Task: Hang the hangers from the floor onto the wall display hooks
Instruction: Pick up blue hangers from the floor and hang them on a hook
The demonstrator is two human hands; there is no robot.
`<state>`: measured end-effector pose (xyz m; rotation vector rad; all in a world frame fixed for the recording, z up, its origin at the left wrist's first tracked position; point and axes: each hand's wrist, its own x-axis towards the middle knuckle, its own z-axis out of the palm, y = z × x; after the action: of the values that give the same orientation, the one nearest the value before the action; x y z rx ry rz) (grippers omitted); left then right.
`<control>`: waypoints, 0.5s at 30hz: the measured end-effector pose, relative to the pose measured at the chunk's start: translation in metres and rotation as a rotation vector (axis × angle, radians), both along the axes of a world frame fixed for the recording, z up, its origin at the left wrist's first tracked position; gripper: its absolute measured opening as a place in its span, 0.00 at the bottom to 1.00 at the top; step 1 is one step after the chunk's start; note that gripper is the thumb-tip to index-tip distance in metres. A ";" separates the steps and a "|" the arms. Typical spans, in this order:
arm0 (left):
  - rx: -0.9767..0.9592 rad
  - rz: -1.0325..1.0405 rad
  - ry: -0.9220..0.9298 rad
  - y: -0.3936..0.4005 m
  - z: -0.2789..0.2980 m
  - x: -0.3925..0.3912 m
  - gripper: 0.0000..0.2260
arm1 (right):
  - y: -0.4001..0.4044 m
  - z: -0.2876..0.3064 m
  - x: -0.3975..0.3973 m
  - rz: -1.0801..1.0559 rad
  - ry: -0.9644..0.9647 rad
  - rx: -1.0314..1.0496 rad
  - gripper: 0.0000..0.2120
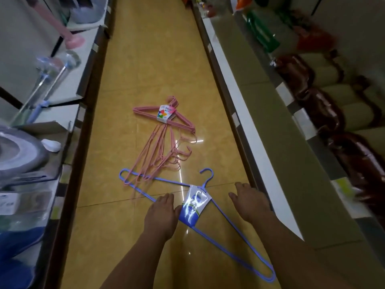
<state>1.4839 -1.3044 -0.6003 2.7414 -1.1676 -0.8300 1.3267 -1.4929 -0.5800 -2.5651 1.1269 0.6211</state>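
A bundle of blue hangers [229, 230] with a blue-and-white paper band lies flat on the yellow floor, hook pointing away. My left hand [161, 213] reaches down just left of the band, fingers straight, thumb beside the paper. To the right of the band, above the blue wire, hovers my right hand [249, 202] with fingers spread and nothing in it. Farther up the aisle lie loose pink hangers [158, 157] and a banded pink bundle [166, 114]. No wall hooks are in view.
The aisle floor [154, 59] runs between two shelf units. Left shelves [83, 94] hold mops, a grey basin and boxes. Right shelves [250, 101] hold dark red packaged goods and green bottles.
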 end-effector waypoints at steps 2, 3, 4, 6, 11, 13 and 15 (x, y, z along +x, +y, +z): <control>0.031 -0.015 0.016 -0.004 -0.043 0.004 0.25 | -0.001 -0.045 0.004 -0.008 0.008 0.006 0.22; 0.043 -0.028 0.017 -0.007 -0.062 0.007 0.25 | -0.002 -0.066 0.006 -0.007 0.014 0.010 0.22; 0.051 -0.042 0.014 -0.010 -0.078 0.009 0.25 | -0.002 -0.084 0.007 -0.010 0.023 0.017 0.22; 0.060 -0.070 0.010 -0.018 -0.115 0.011 0.25 | -0.004 -0.126 0.009 -0.029 0.036 0.035 0.22; 0.092 -0.115 0.037 -0.042 -0.197 0.018 0.24 | -0.009 -0.209 0.015 -0.074 0.047 0.084 0.21; 0.092 -0.131 0.045 -0.052 -0.225 0.019 0.25 | -0.010 -0.237 0.017 -0.087 0.065 0.122 0.21; 0.101 -0.171 0.049 -0.061 -0.248 0.020 0.26 | -0.011 -0.258 0.019 -0.102 0.062 0.161 0.22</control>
<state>1.5035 -1.3658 -0.8480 2.7104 -1.4029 -0.9936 1.3454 -1.5041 -0.8381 -2.3522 1.1686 0.7389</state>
